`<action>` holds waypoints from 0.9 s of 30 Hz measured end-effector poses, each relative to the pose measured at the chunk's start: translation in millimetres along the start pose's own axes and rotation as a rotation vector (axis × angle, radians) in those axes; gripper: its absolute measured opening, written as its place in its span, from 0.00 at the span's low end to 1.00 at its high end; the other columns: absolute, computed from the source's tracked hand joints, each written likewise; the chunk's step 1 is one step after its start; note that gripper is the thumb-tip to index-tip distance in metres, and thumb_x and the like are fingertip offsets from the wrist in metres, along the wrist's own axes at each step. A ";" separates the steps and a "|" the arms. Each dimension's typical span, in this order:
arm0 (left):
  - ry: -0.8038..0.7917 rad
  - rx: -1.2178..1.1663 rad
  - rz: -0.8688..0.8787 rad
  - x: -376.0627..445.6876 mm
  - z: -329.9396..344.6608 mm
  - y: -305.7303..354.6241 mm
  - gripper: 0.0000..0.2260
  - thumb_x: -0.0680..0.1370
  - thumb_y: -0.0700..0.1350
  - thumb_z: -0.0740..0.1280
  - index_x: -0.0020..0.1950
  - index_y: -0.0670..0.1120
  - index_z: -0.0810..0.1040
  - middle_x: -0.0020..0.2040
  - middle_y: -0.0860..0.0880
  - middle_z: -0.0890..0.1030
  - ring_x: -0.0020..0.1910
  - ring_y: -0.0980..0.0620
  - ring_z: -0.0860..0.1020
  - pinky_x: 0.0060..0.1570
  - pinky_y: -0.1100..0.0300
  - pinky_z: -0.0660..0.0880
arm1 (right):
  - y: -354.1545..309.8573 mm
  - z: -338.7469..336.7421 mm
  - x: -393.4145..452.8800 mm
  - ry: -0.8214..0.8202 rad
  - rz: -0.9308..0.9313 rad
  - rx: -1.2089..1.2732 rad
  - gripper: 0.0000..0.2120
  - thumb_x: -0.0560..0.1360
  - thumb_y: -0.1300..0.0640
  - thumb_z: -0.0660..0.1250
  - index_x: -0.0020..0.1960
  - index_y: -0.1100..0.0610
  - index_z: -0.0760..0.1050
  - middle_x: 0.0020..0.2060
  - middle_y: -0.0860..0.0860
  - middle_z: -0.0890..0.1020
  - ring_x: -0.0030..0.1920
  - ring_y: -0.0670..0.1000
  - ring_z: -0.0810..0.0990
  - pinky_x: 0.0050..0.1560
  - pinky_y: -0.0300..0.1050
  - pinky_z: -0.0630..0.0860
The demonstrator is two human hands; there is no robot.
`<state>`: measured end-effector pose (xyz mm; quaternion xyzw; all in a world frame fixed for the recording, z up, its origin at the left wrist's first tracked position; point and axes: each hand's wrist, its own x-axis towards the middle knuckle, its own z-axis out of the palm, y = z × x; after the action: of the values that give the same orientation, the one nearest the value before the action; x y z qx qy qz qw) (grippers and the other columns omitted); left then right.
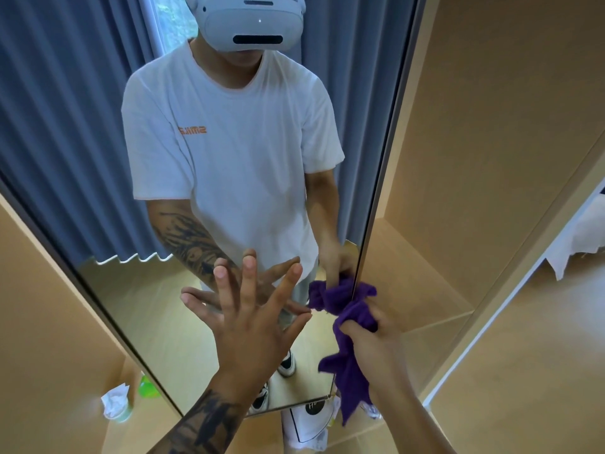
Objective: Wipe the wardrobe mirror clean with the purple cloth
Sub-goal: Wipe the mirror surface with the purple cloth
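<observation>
Purple cloth [355, 317] is sitting bunched in the right hand [371, 339], at about 5 o'clock in the view, with its top wad touching the mirror [183, 322] at its right edge and a loose tail hanging below the fist. That hand's grip is curling tight round the middle of the fabric. The left hand [252, 319], at about 6 o'clock, is spreading all its fingers flat against the glass, holding nothing. I judge the cloth to be light, soft and floppy, so it is probably handling best gathered into a pad, with the tail tucked in. The glass is rigid but breakable and slick, so even, moderate pressure looks wisest.
</observation>
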<state>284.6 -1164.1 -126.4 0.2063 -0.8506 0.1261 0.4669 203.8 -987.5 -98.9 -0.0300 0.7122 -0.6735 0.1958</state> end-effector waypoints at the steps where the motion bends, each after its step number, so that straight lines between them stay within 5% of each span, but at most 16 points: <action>1: -0.006 -0.003 0.000 -0.4 0.0 -0.5 0.36 0.77 0.76 0.59 0.83 0.67 0.55 0.86 0.48 0.37 0.83 0.39 0.34 0.68 0.17 0.39 | -1.1 -0.9 -1.2 -0.008 -0.024 0.048 0.16 0.75 0.70 0.68 0.41 0.49 0.83 0.33 0.56 0.74 0.32 0.61 0.76 0.28 0.51 0.81; 5: -0.009 0.010 -0.004 -0.5 0.5 -1.1 0.36 0.77 0.76 0.59 0.82 0.66 0.57 0.86 0.47 0.38 0.84 0.39 0.35 0.68 0.16 0.41 | 24.7 8.9 -2.3 0.073 0.073 -0.088 0.12 0.75 0.68 0.70 0.43 0.51 0.81 0.29 0.52 0.78 0.32 0.63 0.79 0.34 0.60 0.84; 10: -0.016 0.015 0.005 0.3 -1.8 -2.0 0.36 0.77 0.76 0.59 0.83 0.66 0.56 0.86 0.47 0.38 0.84 0.38 0.36 0.69 0.17 0.41 | 28.5 10.0 2.7 0.084 0.219 -0.130 0.05 0.74 0.66 0.73 0.44 0.58 0.80 0.28 0.51 0.79 0.34 0.54 0.77 0.39 0.48 0.73; 17: -0.016 -0.015 0.006 -0.6 -2.3 -1.1 0.37 0.77 0.75 0.60 0.83 0.66 0.54 0.86 0.47 0.38 0.84 0.38 0.36 0.68 0.17 0.41 | -8.2 2.2 -12.5 0.055 -0.052 0.074 0.12 0.76 0.70 0.67 0.48 0.54 0.81 0.32 0.55 0.77 0.30 0.60 0.77 0.24 0.43 0.77; 20: -0.021 0.006 0.005 -0.9 -1.8 -1.4 0.37 0.77 0.75 0.60 0.83 0.66 0.57 0.86 0.47 0.38 0.84 0.38 0.36 0.69 0.17 0.40 | 10.0 9.3 -12.8 0.076 -0.020 -0.059 0.16 0.75 0.67 0.69 0.46 0.45 0.82 0.32 0.52 0.80 0.33 0.63 0.81 0.32 0.59 0.84; 22: -0.019 0.021 0.006 -0.6 -2.0 -0.9 0.37 0.76 0.76 0.61 0.82 0.65 0.58 0.86 0.46 0.38 0.84 0.37 0.36 0.69 0.17 0.40 | 18.3 11.3 -11.6 0.079 0.062 -0.151 0.12 0.72 0.66 0.70 0.42 0.48 0.81 0.29 0.51 0.80 0.33 0.61 0.81 0.40 0.66 0.84; 27: -0.022 0.014 0.010 0.3 -3.0 -0.5 0.37 0.77 0.75 0.61 0.82 0.65 0.57 0.86 0.46 0.37 0.84 0.37 0.36 0.70 0.18 0.39 | 2.6 7.2 -6.6 0.061 0.064 -0.173 0.08 0.72 0.65 0.71 0.38 0.55 0.76 0.22 0.47 0.75 0.31 0.53 0.75 0.37 0.50 0.74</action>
<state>286.9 -1163.4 -124.5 0.2068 -0.8558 0.1323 0.4553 212.7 -992.0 -100.0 -0.0038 0.7740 -0.6033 0.1921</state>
